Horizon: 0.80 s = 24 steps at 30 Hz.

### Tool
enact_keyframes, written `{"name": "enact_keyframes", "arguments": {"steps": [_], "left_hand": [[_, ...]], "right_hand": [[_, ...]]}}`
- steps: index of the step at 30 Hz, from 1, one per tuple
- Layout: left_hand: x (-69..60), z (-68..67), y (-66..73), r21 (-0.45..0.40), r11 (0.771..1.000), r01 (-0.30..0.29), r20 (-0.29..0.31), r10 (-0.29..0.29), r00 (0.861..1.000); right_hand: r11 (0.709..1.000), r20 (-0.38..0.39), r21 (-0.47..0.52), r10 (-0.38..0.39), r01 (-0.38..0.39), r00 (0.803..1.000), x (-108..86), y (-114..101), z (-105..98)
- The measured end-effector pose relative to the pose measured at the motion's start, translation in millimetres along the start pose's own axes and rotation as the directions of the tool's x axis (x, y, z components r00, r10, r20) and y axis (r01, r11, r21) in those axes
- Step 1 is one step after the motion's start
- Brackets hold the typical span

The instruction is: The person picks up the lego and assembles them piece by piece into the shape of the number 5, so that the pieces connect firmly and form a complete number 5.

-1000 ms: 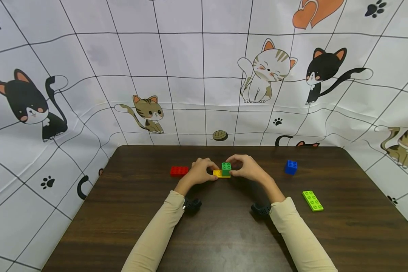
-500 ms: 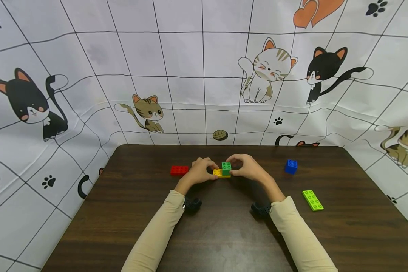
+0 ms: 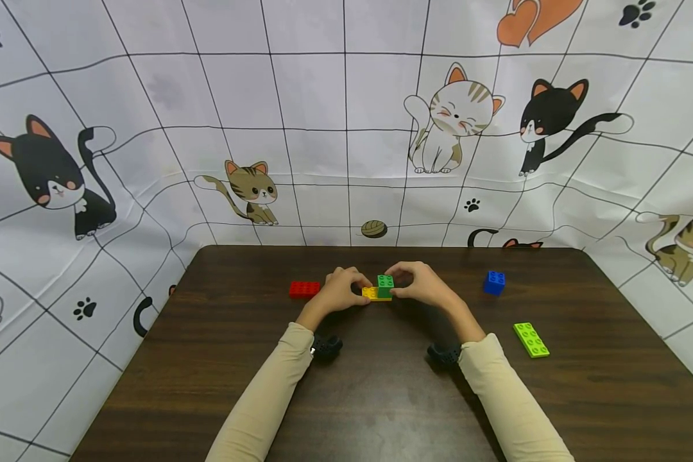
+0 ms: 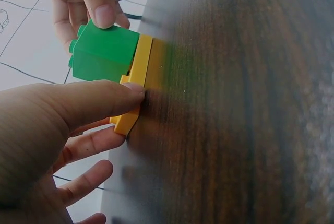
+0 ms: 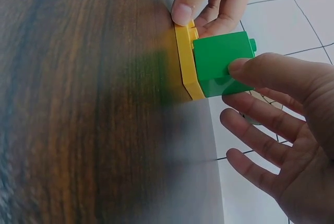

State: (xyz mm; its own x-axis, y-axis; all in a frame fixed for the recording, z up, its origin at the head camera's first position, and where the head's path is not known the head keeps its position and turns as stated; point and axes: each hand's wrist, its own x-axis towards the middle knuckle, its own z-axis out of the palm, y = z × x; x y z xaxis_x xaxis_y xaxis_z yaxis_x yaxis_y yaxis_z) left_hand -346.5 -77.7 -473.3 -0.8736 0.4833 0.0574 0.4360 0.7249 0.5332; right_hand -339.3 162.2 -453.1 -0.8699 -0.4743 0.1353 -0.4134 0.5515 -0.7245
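Near the far side of the table, my left hand (image 3: 337, 290) pinches a thin yellow building brick (image 3: 371, 294) by its left end, thumb in front. The yellow brick lies low on the table, as the left wrist view also shows. My right hand (image 3: 426, 286) pinches a green building brick (image 3: 385, 286) between thumb and fingers. This taller green brick (image 5: 219, 57) sits over the right end of the yellow brick (image 5: 183, 59). A narrow dark gap shows between the two in the left wrist view, so I cannot tell whether they are fully pressed together.
A red brick (image 3: 304, 290) lies just left of my left hand. To the right are a blue brick (image 3: 495, 283) and, closer in, a flat lime-green brick (image 3: 531, 340). Behind the brown table (image 3: 346, 398) hangs a white cat-print sheet (image 3: 312, 96).
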Motion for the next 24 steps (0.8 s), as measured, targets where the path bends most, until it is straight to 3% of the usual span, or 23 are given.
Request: {"name": "enact_keyframes", "arguments": {"steps": [14, 24], "left_hand": [[-0.3, -0.4, -0.8, 0.001, 1.000, -0.005, -0.003, 0.005, 1.000], [0.4, -0.8, -0.6, -0.002, 1.000, 0.005, 0.005, -0.005, 1.000]], "right_hand": [[0.999, 0.012, 0.008, -0.036, 0.036, 0.999, -0.1, -1.2, 0.0], [1.000, 0.007, -0.012, 0.007, -0.007, 1.000, 0.7, -2.2, 1.3]]}}
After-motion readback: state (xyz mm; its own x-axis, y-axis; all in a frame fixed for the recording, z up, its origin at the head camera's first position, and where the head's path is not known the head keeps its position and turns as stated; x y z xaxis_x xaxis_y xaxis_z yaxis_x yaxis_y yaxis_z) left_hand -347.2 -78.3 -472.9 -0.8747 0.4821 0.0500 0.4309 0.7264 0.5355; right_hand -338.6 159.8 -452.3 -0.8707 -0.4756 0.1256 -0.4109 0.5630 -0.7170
